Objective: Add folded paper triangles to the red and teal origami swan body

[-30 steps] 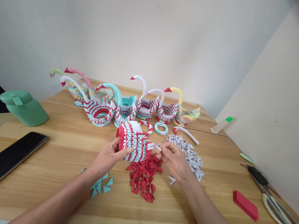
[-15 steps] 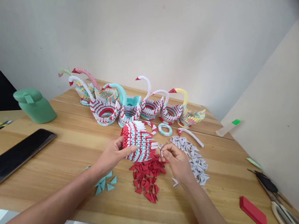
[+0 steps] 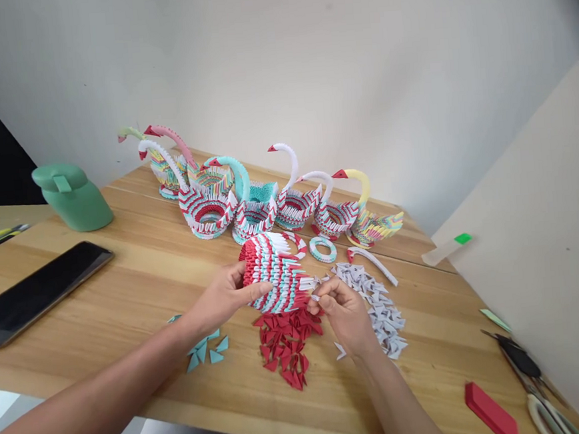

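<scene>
My left hand [image 3: 242, 289] grips a folded-paper swan body [image 3: 274, 272] banded in red, white and turquoise, tilted with its spiky rim to the right. The thumb lies across its side. My right hand [image 3: 341, 306] pinches a small white folded paper piece [image 3: 315, 298] close to that rim; whether the two touch I cannot tell. Below the body lies a pile of red paper triangles [image 3: 285, 351]. White paper triangles [image 3: 382, 310] spread to the right of my right hand, and a few turquoise triangles [image 3: 212, 350] lie near my left forearm.
Several finished paper swans [image 3: 209, 210] stand at the back. Before them lie a turquoise-white ring [image 3: 323, 249], a red-white ring [image 3: 299, 245] and a loose white neck [image 3: 373, 264]. A phone [image 3: 39, 290] and green bottle [image 3: 72, 200] are left; scissors [image 3: 539, 398] and a red block [image 3: 490, 410] right.
The whole view has shifted slightly. Both hands keep their holds, and the right fingers with the white piece remain beside the swan body's rim.
</scene>
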Demonstrator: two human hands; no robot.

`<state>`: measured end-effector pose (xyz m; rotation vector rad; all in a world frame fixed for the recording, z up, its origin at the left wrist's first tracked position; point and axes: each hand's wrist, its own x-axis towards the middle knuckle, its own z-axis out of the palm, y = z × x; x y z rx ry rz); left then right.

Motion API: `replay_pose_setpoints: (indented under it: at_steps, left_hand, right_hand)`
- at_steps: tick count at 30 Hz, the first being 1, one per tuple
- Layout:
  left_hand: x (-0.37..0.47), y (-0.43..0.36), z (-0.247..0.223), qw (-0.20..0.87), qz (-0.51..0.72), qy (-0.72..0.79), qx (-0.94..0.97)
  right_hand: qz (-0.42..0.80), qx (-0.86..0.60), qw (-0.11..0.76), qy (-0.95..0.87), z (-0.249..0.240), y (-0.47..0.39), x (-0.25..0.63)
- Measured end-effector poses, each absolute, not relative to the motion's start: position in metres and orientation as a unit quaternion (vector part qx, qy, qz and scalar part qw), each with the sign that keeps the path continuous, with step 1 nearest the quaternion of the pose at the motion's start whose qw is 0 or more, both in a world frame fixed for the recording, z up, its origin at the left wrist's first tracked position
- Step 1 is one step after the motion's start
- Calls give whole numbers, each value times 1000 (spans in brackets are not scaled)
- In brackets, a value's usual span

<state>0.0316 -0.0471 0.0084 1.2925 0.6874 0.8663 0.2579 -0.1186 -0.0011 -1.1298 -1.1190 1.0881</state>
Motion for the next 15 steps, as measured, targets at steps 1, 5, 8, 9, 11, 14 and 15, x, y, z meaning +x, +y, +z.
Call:
replay_pose_setpoints:
  at_steps: [1,5,8,9,11,14,15]
  left_hand:
    - [32,-48,9,666,378,301,569]
    - [32,-49,13,687,370,278,561]
    - [32,-49,14,694,373,268,555]
    - [32,-49,14,695,372,268,554]
    - [32,-50,15,696,371,270,552]
    - [32,-50,16,697,370,271,551]
    - [32,-50,16,697,369,271,552]
  right_hand:
    - [462,-481,572,-478,-2,-119,258]
    - [460,-474,577,-481,-4,-118,258]
    - [464,-470,580,-477,-5,-118,258]
    - [464,-471,580,-476,-5,-118,258]
    - [465,-475,578,-473,-6,-118,258]
    - [468,-477,577,-469,-8,-118,259]
    - [469,-477,576,-469,-8,-118,260]
